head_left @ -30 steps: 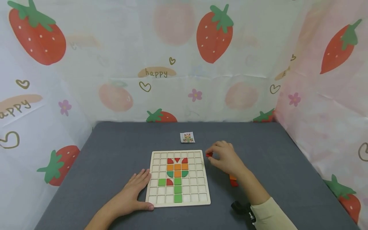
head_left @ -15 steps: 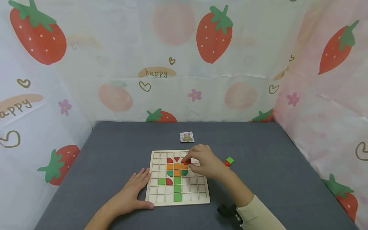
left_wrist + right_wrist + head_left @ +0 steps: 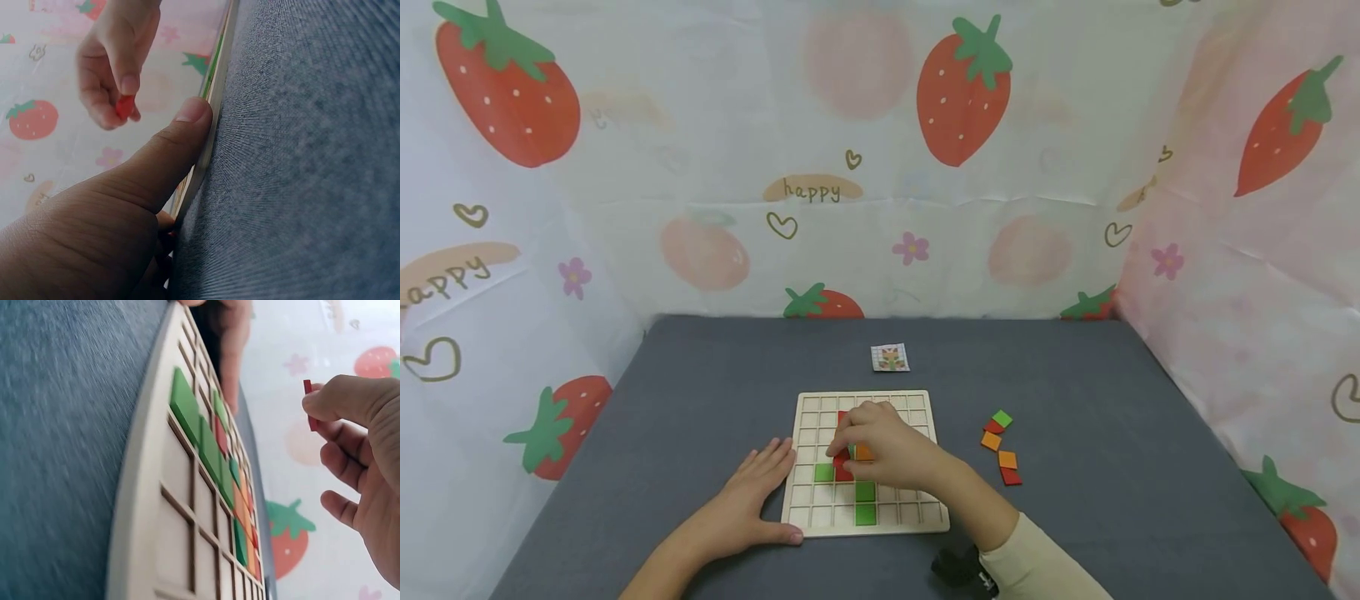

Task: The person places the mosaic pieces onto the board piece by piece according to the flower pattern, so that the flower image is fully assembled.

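Observation:
A pale wooden grid board (image 3: 913,512) lies on the table, with coloured tiles set in its cells. My left hand (image 3: 741,508) rests at the board's left side, fingers along the edge and thumb at the near corner. Over the board, my right hand (image 3: 887,450) pinches a small red tile (image 3: 310,406) between thumb and forefinger. In the right wrist view that tile is held edge-on, above the board. A green tile (image 3: 823,472) sits left of a red one, and more green tiles (image 3: 866,514) form a column. My right hand hides much of the upper pattern.
Right of the board lie loose tiles: a green one (image 3: 1002,418), red ones (image 3: 1011,477) and orange ones (image 3: 1007,460). A small picture card (image 3: 890,358) lies behind the board. Strawberry-print cloth (image 3: 880,250) hangs around the grey table (image 3: 722,358).
My right hand has moved left from beside the board, carrying the red tile over the board's left-centre cells. The loose tiles at the right are uncovered. My left hand has stayed put.

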The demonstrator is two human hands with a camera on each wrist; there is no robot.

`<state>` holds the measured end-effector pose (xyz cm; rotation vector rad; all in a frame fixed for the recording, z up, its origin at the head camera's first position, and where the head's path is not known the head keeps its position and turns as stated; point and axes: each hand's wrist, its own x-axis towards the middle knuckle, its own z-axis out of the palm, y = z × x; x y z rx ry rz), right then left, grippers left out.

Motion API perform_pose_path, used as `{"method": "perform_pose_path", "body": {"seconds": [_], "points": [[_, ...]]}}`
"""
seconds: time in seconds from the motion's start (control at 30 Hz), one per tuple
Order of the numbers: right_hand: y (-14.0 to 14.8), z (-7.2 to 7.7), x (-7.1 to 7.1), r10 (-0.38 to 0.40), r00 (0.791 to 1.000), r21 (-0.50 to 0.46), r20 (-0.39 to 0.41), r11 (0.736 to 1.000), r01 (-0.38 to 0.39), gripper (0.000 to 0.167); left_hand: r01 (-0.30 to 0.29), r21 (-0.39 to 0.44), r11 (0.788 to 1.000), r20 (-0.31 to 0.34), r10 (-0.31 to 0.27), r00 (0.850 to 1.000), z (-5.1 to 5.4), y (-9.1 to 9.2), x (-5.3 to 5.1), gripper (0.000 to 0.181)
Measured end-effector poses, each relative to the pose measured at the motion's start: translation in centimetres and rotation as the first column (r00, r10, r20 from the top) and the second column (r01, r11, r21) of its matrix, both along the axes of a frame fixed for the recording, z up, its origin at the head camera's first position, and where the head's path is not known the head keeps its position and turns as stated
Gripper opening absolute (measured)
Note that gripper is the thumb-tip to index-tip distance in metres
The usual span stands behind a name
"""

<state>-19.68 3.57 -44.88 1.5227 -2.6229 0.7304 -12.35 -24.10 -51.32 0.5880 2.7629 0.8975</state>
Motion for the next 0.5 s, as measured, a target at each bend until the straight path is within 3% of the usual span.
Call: {"method": "perform_pose_path", "body": {"seconds": [0.5], "points": [[-2.7,-2.3,0.1,0.15,0.988,0.11,0.028,0.982,-0.152,0.017,0.03,0.028,0.999,-0.066,-0.028,0.997,0.0,-0.2,0.2,0.119]]}}
